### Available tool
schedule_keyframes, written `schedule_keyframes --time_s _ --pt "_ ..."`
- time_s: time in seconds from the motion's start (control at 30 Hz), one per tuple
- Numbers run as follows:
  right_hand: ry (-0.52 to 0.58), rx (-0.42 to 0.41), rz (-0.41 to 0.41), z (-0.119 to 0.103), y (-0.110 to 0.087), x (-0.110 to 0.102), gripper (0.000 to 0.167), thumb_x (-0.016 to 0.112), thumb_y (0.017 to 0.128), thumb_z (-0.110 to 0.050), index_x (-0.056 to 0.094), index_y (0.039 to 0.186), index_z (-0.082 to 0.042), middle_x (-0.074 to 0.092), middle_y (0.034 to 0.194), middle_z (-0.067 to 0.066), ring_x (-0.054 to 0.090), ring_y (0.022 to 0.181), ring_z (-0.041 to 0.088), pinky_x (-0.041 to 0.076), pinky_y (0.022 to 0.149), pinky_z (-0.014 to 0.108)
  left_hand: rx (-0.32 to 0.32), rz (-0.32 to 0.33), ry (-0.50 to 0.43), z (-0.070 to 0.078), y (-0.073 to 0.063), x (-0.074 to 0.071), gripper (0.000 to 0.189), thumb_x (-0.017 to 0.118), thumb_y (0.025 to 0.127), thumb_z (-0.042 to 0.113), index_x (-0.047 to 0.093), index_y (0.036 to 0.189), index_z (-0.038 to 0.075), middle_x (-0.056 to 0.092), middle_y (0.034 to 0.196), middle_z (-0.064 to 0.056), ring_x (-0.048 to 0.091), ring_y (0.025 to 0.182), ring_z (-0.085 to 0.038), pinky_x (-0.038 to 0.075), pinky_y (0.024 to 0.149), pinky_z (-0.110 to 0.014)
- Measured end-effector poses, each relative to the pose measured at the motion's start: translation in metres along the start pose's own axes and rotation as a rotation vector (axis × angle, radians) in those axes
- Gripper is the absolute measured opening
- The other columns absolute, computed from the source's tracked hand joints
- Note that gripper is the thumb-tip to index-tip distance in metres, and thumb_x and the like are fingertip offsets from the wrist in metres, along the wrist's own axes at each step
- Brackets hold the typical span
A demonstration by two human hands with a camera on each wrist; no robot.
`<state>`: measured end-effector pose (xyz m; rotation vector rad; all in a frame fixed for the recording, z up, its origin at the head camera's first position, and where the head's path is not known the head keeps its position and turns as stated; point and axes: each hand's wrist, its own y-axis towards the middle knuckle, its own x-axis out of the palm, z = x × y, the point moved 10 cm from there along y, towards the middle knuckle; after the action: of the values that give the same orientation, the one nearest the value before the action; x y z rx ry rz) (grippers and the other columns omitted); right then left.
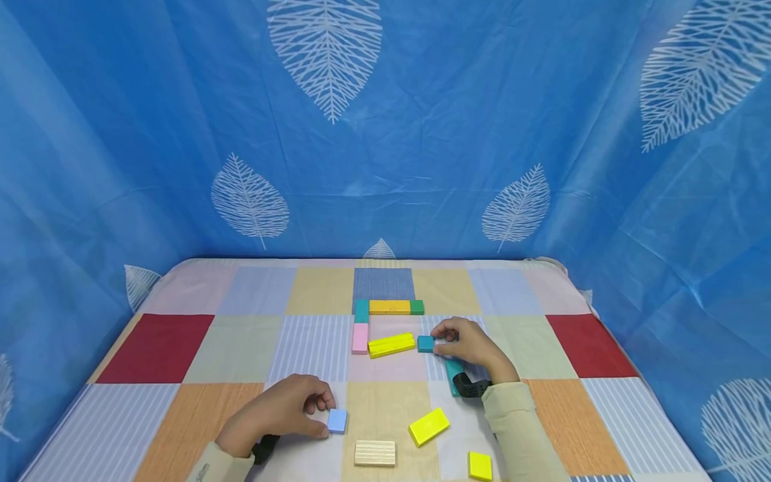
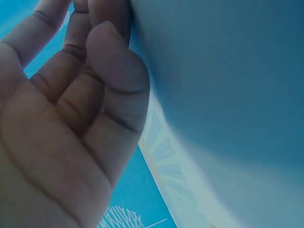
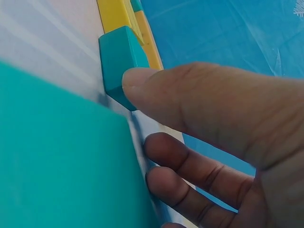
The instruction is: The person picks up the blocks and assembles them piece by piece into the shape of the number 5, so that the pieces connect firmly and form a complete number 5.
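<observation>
My right hand (image 1: 466, 341) is at a small teal block (image 1: 425, 344), thumb against its side and fingertips at its right edge. In the right wrist view the thumb lies on that teal block (image 3: 116, 61), while the other fingers curl loosely below. Closer to me, my left hand (image 1: 292, 405) holds a light blue square block (image 1: 338, 421) by its left edge, between thumb and fingertips. The left wrist view shows the left hand (image 2: 61, 118) with bent fingers; the block is hidden there. A yellow double bar (image 1: 391, 345) lies just left of the teal block.
A corner of blocks stands beyond: pink (image 1: 360, 338), teal (image 1: 361, 311), orange-yellow (image 1: 389, 307) and green (image 1: 417, 307). A longer teal block (image 1: 453, 375) lies under the right wrist. Nearer are two yellow blocks (image 1: 430, 427) and a ridged wooden block (image 1: 375, 453), on a patchwork cloth.
</observation>
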<state>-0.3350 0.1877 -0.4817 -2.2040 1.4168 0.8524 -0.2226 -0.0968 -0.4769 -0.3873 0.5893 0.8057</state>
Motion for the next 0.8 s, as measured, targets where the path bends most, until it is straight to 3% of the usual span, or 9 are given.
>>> schedule_keyframes --time_s 0.5,0.8 --pt "-0.023 -0.044 -0.011 -0.0047 0.0011 0.0022 0.017 0.082 0.094 -0.007 0.078 0.109 -0.002 0.072 0.106 0.008 0.057 0.089 0.018 0.051 0.084 0.039 -0.003 -0.030 -0.056 -0.0041 0.0031 -0.0005 0.026 0.095 0.081 0.013 0.073 0.095 0.014 0.060 0.086 0.013 0.050 0.076 -0.001 0.047 0.070 -0.023" --pt "-0.017 -0.021 -0.016 -0.0033 0.0025 0.0040 0.017 0.083 0.093 -0.007 0.079 0.109 -0.002 0.073 0.106 0.008 0.058 0.090 0.017 0.051 0.085 0.039 0.009 -0.025 -0.067 -0.0066 0.0033 -0.0003 0.026 0.095 0.081 0.013 0.073 0.095 0.014 0.060 0.086 0.013 0.048 0.074 0.000 0.046 0.069 -0.023"
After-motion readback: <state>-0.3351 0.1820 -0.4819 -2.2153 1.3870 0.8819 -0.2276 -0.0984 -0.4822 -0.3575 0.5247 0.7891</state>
